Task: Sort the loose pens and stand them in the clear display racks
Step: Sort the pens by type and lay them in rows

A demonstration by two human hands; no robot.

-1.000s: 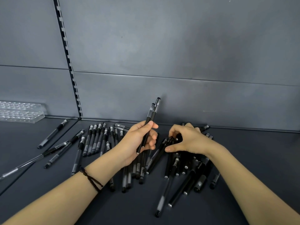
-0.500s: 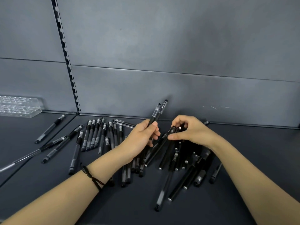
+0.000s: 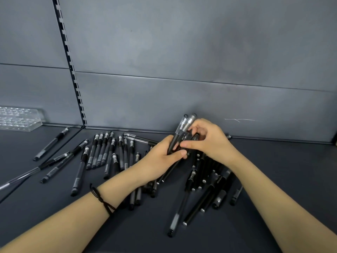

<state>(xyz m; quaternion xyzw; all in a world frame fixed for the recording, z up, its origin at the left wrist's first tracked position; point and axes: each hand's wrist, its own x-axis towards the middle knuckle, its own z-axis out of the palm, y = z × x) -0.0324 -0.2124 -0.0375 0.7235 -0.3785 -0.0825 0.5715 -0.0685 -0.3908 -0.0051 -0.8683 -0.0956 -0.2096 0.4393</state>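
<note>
The left hand (image 3: 160, 159) curls round a few held pens (image 3: 184, 125), caps tilted toward the back wall (image 3: 200, 99) — the right hand (image 3: 211, 141) pinches the same bundle. Loose pens (image 3: 102, 152) litter the shelf (image 3: 284, 170), which is bare at right — the clear rack (image 3: 18, 118) sits far left.

— From where does the head view look?
— From above the pen pile (image 3: 207, 172), on its near side, close in; it faces forward and down; the back wall (image 3: 182, 99) behind the pile fills the upper half.
</note>
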